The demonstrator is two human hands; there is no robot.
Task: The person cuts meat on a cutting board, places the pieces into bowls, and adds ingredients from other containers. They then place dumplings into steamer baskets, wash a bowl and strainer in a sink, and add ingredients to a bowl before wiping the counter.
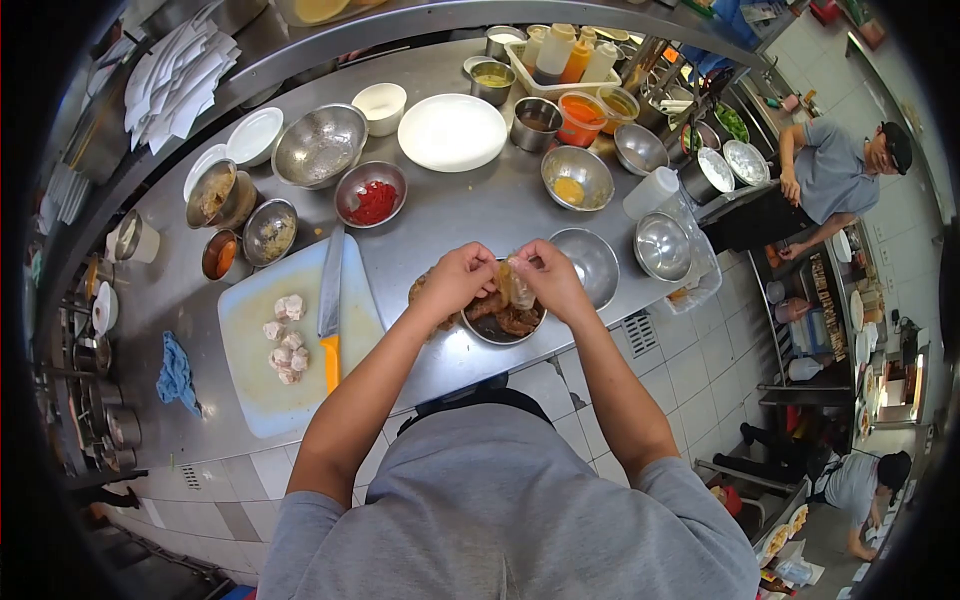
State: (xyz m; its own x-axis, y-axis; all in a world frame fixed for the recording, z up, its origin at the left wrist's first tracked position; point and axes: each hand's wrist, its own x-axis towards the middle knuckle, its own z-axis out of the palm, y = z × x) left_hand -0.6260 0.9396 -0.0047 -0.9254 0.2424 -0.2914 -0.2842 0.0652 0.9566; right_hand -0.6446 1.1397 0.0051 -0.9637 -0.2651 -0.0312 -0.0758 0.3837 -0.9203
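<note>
In front of my body, a metal bowl (497, 341) of dark brown, sauced meat pieces (517, 319) stands near the counter's front edge. Above it, my left hand (462, 284) and my right hand (552, 280) are close together with fingers pinched. A crumpled piece of thin clear plastic (520, 290) stretches between the fingertips, and both hands grip it. More brown meat shows past my left wrist, partly hidden. An empty metal bowl (586, 266) sits right beside my right hand.
Left is a cutting board (250, 345) with pale raw chunks (287, 340) and an orange-handled knife (330, 310), blade pointing away. Behind are a red-filled bowl (372, 196), a white plate (452, 133) and sauce bottles (575, 58). A person (835, 170) stands at the right.
</note>
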